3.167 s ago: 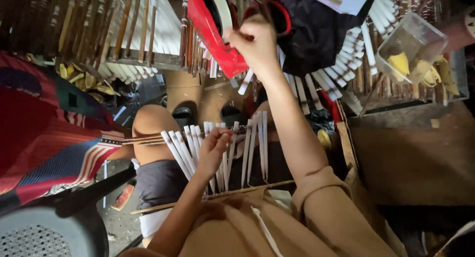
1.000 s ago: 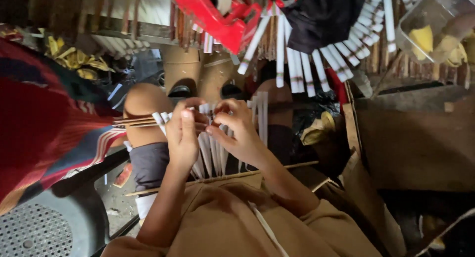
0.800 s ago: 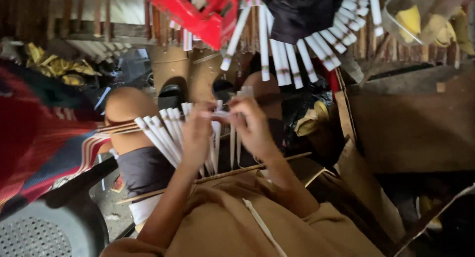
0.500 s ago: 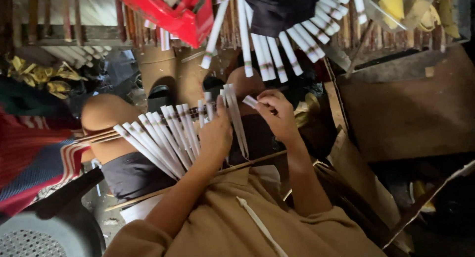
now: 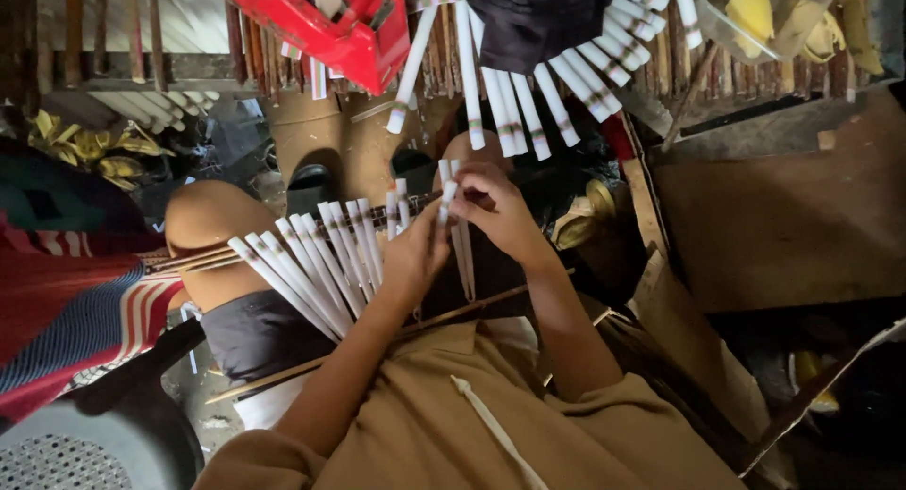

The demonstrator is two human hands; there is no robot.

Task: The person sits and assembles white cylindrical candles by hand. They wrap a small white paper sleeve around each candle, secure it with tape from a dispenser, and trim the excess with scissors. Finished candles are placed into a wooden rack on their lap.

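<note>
A fan of white paper-wrapped sticks (image 5: 311,263) lies across my lap, strung on thin bamboo skewers (image 5: 189,261). My left hand (image 5: 415,259) presses on the right end of this fan, over my left thigh. My right hand (image 5: 495,207) pinches a white stick (image 5: 445,193) upright beside the last sticks of the row, fingers closed on it. My bare left knee (image 5: 212,221) shows under the fan. A second long skewer (image 5: 377,344) runs diagonally under my forearms.
Above hang a red plastic container (image 5: 321,23), a dark cloth (image 5: 533,18) and another fan of white sticks (image 5: 528,103). A clear tub with yellow items (image 5: 783,18) sits top right, brown cardboard (image 5: 783,207) right, striped red cloth (image 5: 75,311) left, a grey perforated stool (image 5: 66,452) bottom left.
My right hand came down from the red container overhead to my lap. It has brought a white stick in against the right end of the row, next to my left hand.
</note>
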